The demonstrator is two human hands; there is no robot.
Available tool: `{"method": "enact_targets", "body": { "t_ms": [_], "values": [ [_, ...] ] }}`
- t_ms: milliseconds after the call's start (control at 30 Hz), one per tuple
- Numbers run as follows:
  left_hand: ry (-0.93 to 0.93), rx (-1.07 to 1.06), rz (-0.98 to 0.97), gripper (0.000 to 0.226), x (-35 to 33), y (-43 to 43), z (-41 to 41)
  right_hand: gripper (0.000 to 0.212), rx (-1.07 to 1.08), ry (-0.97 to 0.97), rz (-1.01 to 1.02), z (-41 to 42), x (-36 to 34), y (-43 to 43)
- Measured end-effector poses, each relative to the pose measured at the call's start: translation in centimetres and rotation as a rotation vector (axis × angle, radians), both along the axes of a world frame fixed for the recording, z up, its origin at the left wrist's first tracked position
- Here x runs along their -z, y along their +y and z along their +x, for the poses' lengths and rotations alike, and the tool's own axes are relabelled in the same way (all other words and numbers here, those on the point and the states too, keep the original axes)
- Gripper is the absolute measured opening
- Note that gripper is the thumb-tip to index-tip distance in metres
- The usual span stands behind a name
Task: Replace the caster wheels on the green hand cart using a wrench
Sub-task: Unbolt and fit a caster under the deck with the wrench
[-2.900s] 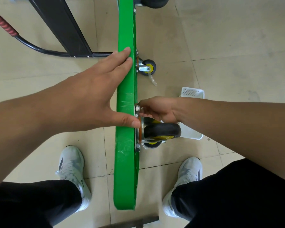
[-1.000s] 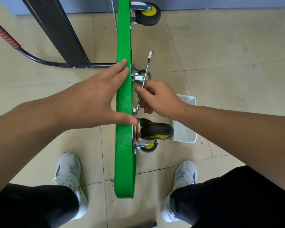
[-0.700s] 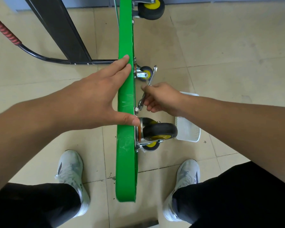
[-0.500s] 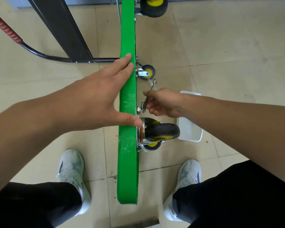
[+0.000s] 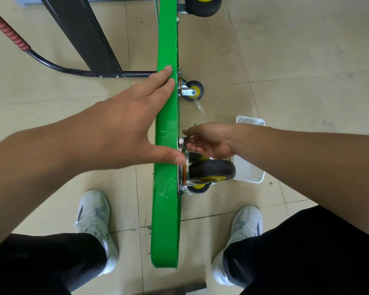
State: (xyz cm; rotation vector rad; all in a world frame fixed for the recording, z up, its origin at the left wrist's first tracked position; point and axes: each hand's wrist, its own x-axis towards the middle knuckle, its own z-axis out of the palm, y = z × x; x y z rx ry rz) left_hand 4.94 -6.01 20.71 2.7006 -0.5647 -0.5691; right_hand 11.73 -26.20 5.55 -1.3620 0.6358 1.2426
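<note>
The green hand cart deck (image 5: 166, 209) stands on its edge between my feet. My left hand (image 5: 124, 126) holds the top edge, fingers laid along it and thumb pressed on the side next to the caster plate. A black caster wheel (image 5: 211, 170) with a yellow hub is mounted on the right face. Just above it, my right hand (image 5: 209, 140) curls around a metal wrench (image 5: 188, 139), whose head sits at a bolt on the caster plate. Most of the wrench is hidden in my fingers.
A second caster (image 5: 192, 90) sits farther along the deck, and a third (image 5: 202, 6) at the top edge of view. A white plastic basket (image 5: 250, 167) lies on the tiled floor under my right arm. The cart's black handle (image 5: 58, 66) with a red grip lies at left.
My right hand has swung the wrench handle down from pointing away to low beside the caster, and has dropped closer to the wheel. My left hand kept its hold on the deck.
</note>
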Motion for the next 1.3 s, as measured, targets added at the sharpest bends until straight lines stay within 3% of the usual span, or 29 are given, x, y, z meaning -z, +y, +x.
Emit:
{"method": "enact_targets", "body": {
  "t_ms": [300, 467, 833, 1067, 1300],
  "values": [
    [-0.051, 0.036, 0.010, 0.141, 0.3, 0.3, 0.1, 0.031, -0.042, 0.071, 0.061, -0.5, 1.0, 0.5],
    [-0.061, 0.038, 0.014, 0.142, 0.2, 0.3, 0.1, 0.014, -0.070, -0.013, 0.141, -0.4, 1.8, 0.5],
    [-0.069, 0.041, 0.013, 0.141, 0.3, 0.3, 0.1, 0.022, -0.055, 0.122, 0.106, -0.2, 2.1, 1.0],
    [-0.060, 0.033, -0.004, 0.140, 0.3, 0.2, 0.2, 0.031, -0.012, 0.109, 0.141, -0.4, 0.8, 0.8],
    [-0.036, 0.003, 0.002, 0.137, 0.3, 0.2, 0.1, 0.024, -0.002, 0.044, 0.161, -0.4, 0.4, 0.9]
  ]
}}
